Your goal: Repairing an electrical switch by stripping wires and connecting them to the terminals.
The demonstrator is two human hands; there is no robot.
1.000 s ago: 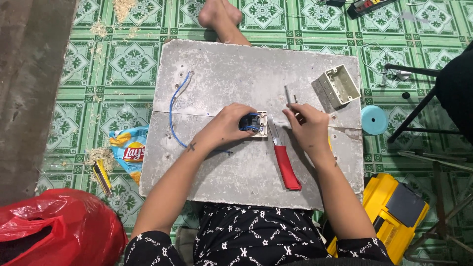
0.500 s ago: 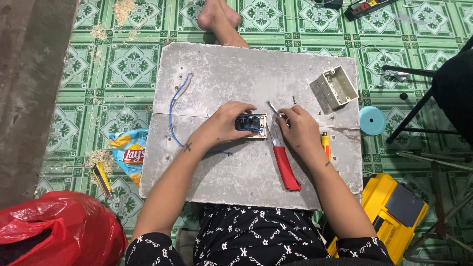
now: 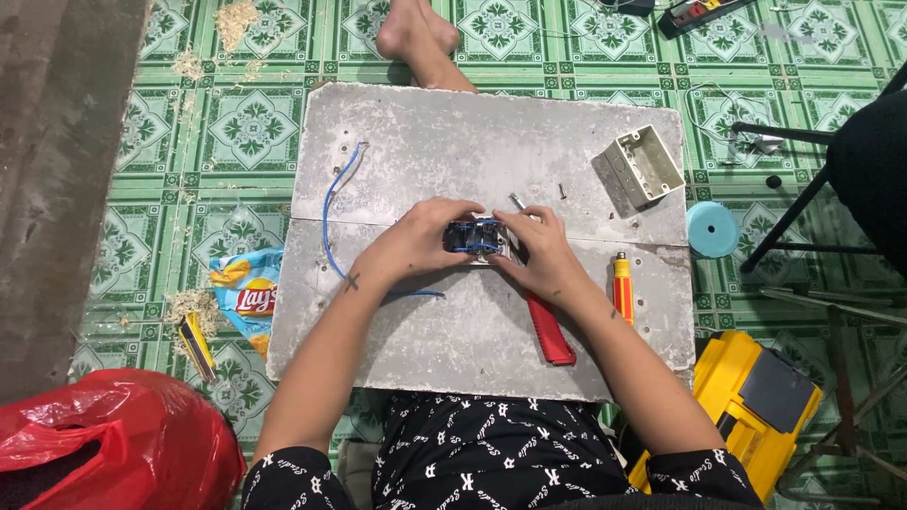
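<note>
**Both hands pinching a small electrical module, mid-board**

Far left of the frame: grey concrete strip running down the edge, with a red plastic bag bunched up in the lower left corner. Just right of that, a crumpled blue-and-yellow snack bag on the green patterned floor tiles, plus a yellow-handled tool lying near some sawdust.

Then the grey board, filling the middle of the frame. Blue wire curving down the board's left part and tucking under the left wrist. Left hand curled in from the left, fingers wrapped round the small dark module sitting at the board's centre, right on the seam between the two slabs. Right hand coming in from the right, thumb and fingertips closed on the same module, so gripped from both sides. Can't tell whether it's lifted or resting on the board.

Slightly right and lower: red-handled tool lying on the board, half hidden under the right forearm. Orange-handled screwdriver lying beside it, untouched. Upper right of the board: empty beige wall box, tilted. Off the board's right edge, a light blue tape roll on the tiles, and a yellow toolbox in the lower right.
</note>
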